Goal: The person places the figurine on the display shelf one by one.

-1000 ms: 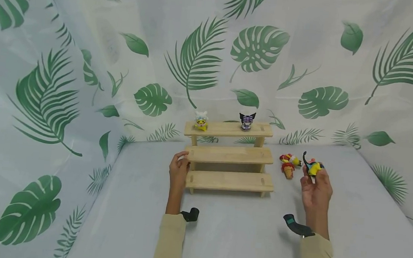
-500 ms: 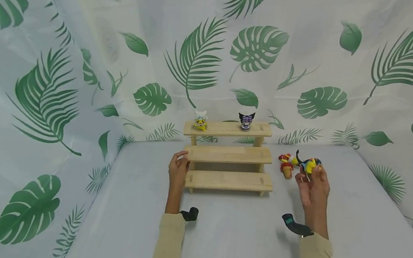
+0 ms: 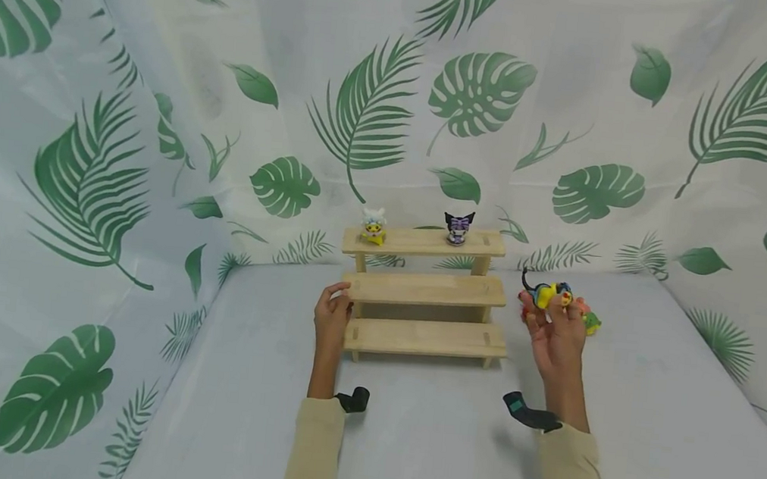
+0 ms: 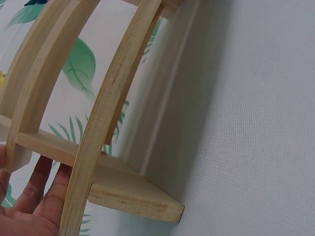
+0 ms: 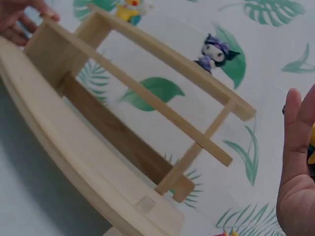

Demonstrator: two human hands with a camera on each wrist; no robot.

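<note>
A three-tier wooden display stand (image 3: pixel 428 289) stands on the white surface. My left hand (image 3: pixel 332 313) grips the left end of its middle tier; in the left wrist view, fingers (image 4: pixel 51 196) reach behind the side wood. To the right of the stand, my right hand (image 3: pixel 561 342) holds a small yellow and blue figurine (image 3: pixel 544 294) with a thin black curled tail, raised above the surface. Only a sliver of that figurine shows at the edge of the right wrist view. On the top tier sit a yellow figurine with a white hat (image 3: pixel 374 227) and a black-and-purple eared figurine (image 3: pixel 457 228).
Behind the right hand lie more small toys, partly hidden, with a green and yellow one (image 3: pixel 591 322) showing at the right. A leaf-printed sheet (image 3: pixel 394 119) hangs behind and beside the white surface (image 3: pixel 421 440).
My right hand has moved left toward the stand with the figurine, turning it and uncovering a green and yellow toy behind. The left hand has stayed at the middle tier.
</note>
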